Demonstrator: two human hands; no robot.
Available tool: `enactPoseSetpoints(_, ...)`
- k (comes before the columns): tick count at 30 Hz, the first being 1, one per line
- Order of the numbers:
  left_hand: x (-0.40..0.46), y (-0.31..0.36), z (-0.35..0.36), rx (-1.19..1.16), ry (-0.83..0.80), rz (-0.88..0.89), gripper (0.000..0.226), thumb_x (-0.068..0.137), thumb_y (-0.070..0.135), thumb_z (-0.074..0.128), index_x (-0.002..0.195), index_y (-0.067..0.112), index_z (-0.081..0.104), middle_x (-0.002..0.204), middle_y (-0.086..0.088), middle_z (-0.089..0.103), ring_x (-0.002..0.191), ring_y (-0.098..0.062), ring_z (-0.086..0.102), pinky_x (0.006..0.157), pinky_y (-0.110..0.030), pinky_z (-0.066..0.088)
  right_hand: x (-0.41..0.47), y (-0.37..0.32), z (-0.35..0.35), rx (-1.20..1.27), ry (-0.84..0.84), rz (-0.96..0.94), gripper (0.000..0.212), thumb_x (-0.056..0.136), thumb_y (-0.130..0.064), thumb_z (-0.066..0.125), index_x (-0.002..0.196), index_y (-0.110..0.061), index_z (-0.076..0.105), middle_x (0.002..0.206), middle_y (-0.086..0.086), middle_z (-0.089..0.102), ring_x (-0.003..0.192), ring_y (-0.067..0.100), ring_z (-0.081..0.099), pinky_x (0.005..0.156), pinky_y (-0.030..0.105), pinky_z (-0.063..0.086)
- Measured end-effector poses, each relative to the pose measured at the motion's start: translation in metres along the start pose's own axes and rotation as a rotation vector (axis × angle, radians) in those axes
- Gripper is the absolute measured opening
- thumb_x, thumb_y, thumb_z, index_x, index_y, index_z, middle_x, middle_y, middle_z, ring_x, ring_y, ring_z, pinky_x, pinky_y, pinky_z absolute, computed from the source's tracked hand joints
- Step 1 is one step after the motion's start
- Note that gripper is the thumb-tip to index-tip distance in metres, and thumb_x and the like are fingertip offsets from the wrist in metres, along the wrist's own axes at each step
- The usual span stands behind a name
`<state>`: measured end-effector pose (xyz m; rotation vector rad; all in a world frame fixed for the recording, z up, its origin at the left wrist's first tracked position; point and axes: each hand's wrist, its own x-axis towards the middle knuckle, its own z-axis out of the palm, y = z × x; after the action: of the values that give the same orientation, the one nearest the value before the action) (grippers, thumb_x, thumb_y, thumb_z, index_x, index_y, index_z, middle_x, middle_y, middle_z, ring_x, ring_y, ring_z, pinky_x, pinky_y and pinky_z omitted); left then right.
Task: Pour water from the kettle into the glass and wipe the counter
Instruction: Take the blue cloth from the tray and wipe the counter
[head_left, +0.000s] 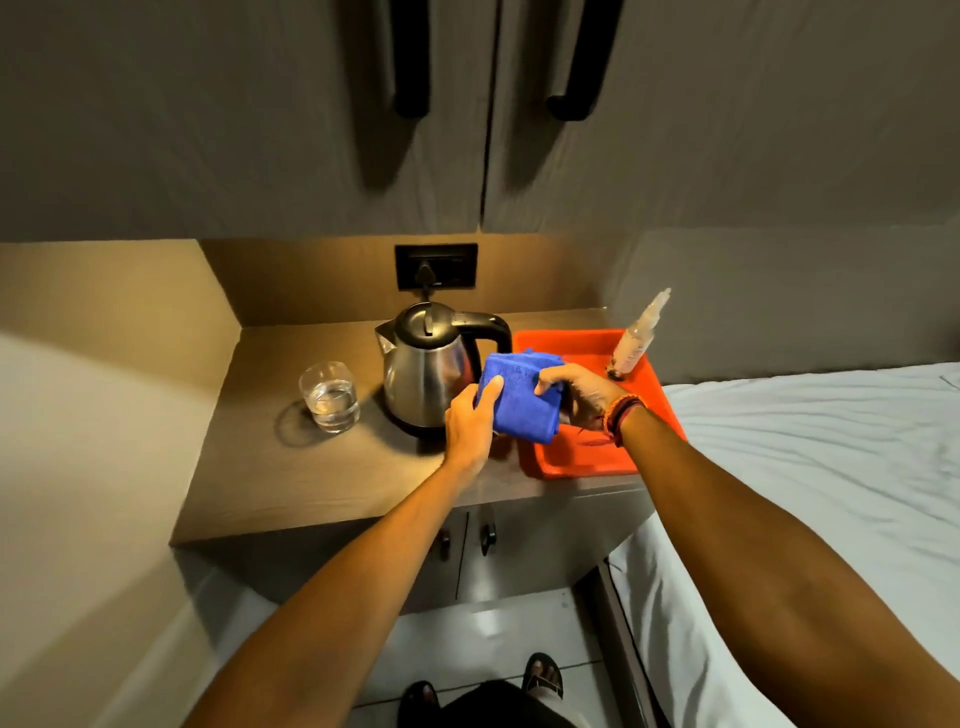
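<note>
Head view is showing both hands holding a folded blue cloth (519, 395) above the middle of the table (311, 467), in front of the kettle. The left hand (470, 423) is gripping the cloth's left edge, its thumb lying on top and its fingers (480, 402) clamped around the fabric. The right hand (576, 392) is grasping the cloth's right side, its fingers curling over the top edge and closing on it; a red and orange band (623, 415) is circling that wrist. The steel kettle (428, 371) with its black handle is standing upright on its base toward the far side of the table, its spout pointing left and its cord running up to a black wall socket (436, 266). The glass (329, 397) is sitting to the left of the kettle, apart from it, and is holding clear water in its lower part. An orange tray (582, 462) is lying at the right end of the table, just beside the kettle, with the cloth hanging partly over its left edge. A spray bottle (636, 340) is standing tilted at the tray's far right corner. A bed (831, 467) with a white sheet is lying to the right of the table, and cabinet doors with black handles are hanging above.
</note>
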<state>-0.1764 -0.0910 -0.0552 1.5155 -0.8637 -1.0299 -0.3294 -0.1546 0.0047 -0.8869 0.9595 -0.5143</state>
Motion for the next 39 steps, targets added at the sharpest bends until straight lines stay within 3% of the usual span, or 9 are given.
enactPoseSetpoints(3,-0.009,-0.017,-0.044,0.093,0.176,0.029,0.027,0.095,0.033,0.063,0.078,0.012,0.063,0.071,0.003,0.062,0.068,-0.015,0.054,0.053,-0.015,0.041,0.017,0.017,0.042,-0.137,-0.079,0.05,0.038,0.077,0.004,0.05,0.109,-0.012,0.063,0.091,0.013,0.063,0.083,0.028,0.059,0.067,0.032,0.046)
enactPoseSetpoints(9,-0.026,-0.048,-0.135,0.435,0.346,-0.102,0.023,0.094,0.031,0.059,0.102,0.012,0.07,0.103,-0.009,0.072,0.096,-0.031,0.066,0.076,-0.035,0.053,0.054,0.06,0.115,-0.688,-0.126,0.092,0.017,0.083,0.006,0.063,0.092,-0.008,0.064,0.09,0.013,0.063,0.08,0.024,0.062,0.062,0.03,0.052)
enactPoseSetpoints(15,-0.027,-0.056,-0.187,0.703,0.382,-0.13,0.03,0.097,0.035,0.055,0.104,0.009,0.069,0.111,-0.015,0.069,0.098,-0.031,0.065,0.078,-0.037,0.051,0.073,0.1,0.179,-1.11,0.154,-0.358,0.052,0.082,-0.007,0.068,0.131,-0.002,0.052,0.124,0.017,0.061,0.11,0.033,0.061,0.09,0.04,0.052)
enactPoseSetpoints(19,-0.014,-0.058,-0.213,0.78,0.423,-0.106,0.037,0.093,0.037,0.065,0.115,0.008,0.067,0.123,-0.016,0.059,0.111,-0.032,0.059,0.085,-0.038,0.047,0.078,0.126,0.199,-1.711,0.235,-0.664,0.071,0.082,-0.018,0.068,0.145,-0.001,0.04,0.139,0.023,0.047,0.111,0.039,0.053,0.083,0.048,0.053)
enactPoseSetpoints(21,-0.001,-0.052,-0.225,0.747,0.466,-0.088,0.051,0.089,0.04,0.07,0.127,0.009,0.06,0.131,-0.016,0.056,0.122,-0.033,0.054,0.097,-0.042,0.046,0.081,0.137,0.196,-1.756,0.123,-0.769,0.065,0.094,-0.029,0.057,0.149,0.001,0.039,0.148,0.026,0.044,0.124,0.04,0.05,0.097,0.05,0.049)
enactPoseSetpoints(24,0.023,-0.039,-0.233,0.607,0.418,-0.098,0.084,0.077,0.041,0.082,0.146,0.011,0.044,0.147,-0.013,0.049,0.136,-0.031,0.046,0.107,-0.044,0.044,0.087,0.159,0.185,-1.76,-0.055,-0.622,0.066,0.105,-0.047,0.029,0.16,-0.014,0.014,0.167,0.014,0.015,0.152,0.032,0.02,0.123,0.048,0.022)
enactPoseSetpoints(28,0.051,-0.027,-0.221,0.374,0.282,-0.122,0.115,0.062,0.033,0.095,0.155,0.016,0.03,0.152,-0.01,0.048,0.138,-0.029,0.048,0.111,-0.043,0.045,0.093,0.173,0.18,-1.736,-0.043,-0.603,0.059,0.105,-0.052,0.016,0.159,-0.038,-0.005,0.169,0.009,-0.002,0.155,0.034,0.001,0.125,0.052,0.008)
enactPoseSetpoints(34,0.072,-0.034,-0.2,0.33,0.384,-0.065,0.087,0.062,0.018,0.095,0.136,0.016,0.05,0.131,-0.009,0.064,0.121,-0.028,0.062,0.086,-0.027,0.05,0.098,0.18,0.181,-1.683,0.025,-0.627,0.063,0.101,-0.063,0.02,0.158,-0.042,0.003,0.169,0.009,0.004,0.155,0.035,0.008,0.123,0.052,0.007)
enactPoseSetpoints(39,0.067,-0.04,-0.225,0.337,0.516,0.0,0.083,0.061,0.021,0.095,0.133,0.014,0.053,0.129,-0.009,0.064,0.118,-0.026,0.063,0.09,-0.033,0.057,0.117,0.171,0.188,-1.672,0.015,-0.575,0.066,0.1,-0.065,0.018,0.158,-0.04,0.0,0.169,0.011,0.003,0.155,0.037,0.004,0.124,0.056,0.012)
